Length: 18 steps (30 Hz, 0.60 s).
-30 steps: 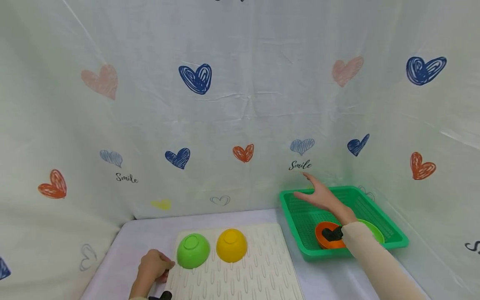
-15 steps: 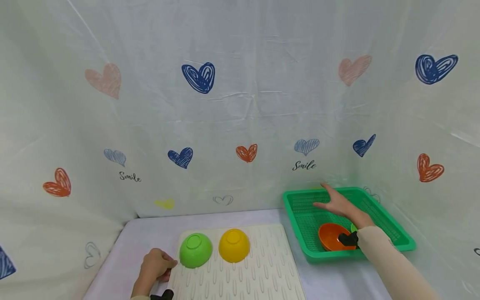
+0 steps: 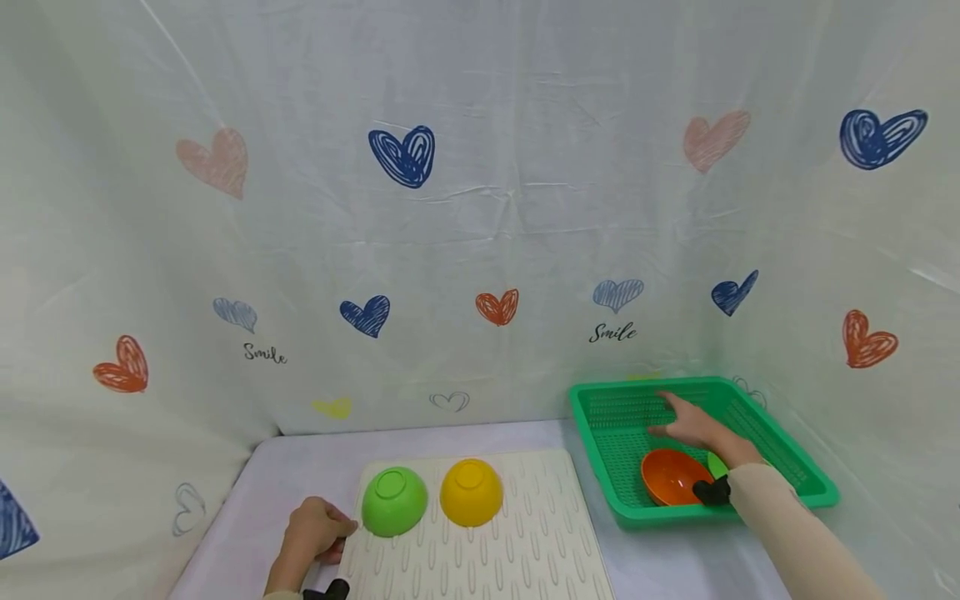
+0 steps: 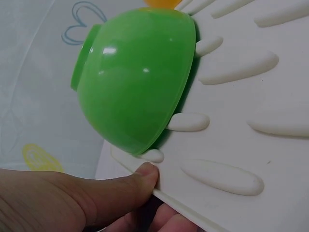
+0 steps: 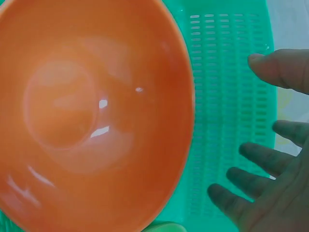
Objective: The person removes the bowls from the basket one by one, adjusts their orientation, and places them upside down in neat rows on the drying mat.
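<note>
My left hand (image 3: 315,531) pinches the left edge of a white ridged drying mat (image 3: 517,533), thumb on top and fingers curled beneath, as the left wrist view shows. Close by its thumb, a green bowl (image 4: 137,77) sits upside down on the mat. To the right of that bowl a yellow bowl (image 3: 471,493) is also upside down. My right hand (image 3: 697,425) hovers over a green perforated basket (image 3: 611,492), fingers spread and holding nothing. Inside the basket an orange bowl (image 5: 96,111) lies right side up beside a light green bowl (image 3: 716,463), mostly hidden by my wrist.
The table has a white cloth (image 3: 315,454). Behind it and at both sides hangs a white curtain (image 3: 420,250) printed with hearts. The basket stands at the back right, against the curtain.
My right hand has moved right and down, lower over the basket, uncovering more of the orange bowl. The left hand keeps its hold on the mat's edge. The view has shifted slightly.
</note>
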Each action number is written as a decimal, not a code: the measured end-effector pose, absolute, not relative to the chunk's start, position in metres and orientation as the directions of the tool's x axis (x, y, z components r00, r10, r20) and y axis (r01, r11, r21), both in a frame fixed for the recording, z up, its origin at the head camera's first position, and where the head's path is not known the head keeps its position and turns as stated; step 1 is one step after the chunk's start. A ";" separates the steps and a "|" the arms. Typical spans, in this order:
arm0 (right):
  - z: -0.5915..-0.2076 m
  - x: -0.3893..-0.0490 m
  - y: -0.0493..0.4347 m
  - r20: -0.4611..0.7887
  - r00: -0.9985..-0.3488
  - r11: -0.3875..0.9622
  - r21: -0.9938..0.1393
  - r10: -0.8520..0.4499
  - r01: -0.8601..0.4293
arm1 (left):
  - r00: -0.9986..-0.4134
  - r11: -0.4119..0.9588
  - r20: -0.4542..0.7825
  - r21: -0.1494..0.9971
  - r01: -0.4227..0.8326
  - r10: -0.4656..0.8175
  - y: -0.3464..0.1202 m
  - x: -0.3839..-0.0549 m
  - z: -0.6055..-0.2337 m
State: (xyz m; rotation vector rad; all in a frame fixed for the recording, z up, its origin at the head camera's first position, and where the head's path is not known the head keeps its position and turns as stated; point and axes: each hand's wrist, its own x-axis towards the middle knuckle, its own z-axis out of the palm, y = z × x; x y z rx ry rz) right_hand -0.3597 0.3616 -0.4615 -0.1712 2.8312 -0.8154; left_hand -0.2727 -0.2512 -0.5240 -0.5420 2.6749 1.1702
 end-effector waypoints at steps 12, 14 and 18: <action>-0.469 -0.360 0.368 -0.250 -0.940 0.810 -0.585 -0.232 -0.045 | -0.919 0.614 -0.303 0.684 -0.395 -0.253 -0.252 -0.275 -0.529; -0.470 -0.360 0.368 -0.274 -0.932 0.798 -0.602 -0.239 -0.027 | -0.917 0.614 -0.305 0.682 -0.398 -0.256 -0.253 -0.276 -0.529; -0.471 -0.360 0.368 -0.305 -0.923 0.791 -0.612 -0.235 0.001 | -0.914 0.617 -0.309 0.675 -0.405 -0.262 -0.253 -0.276 -0.530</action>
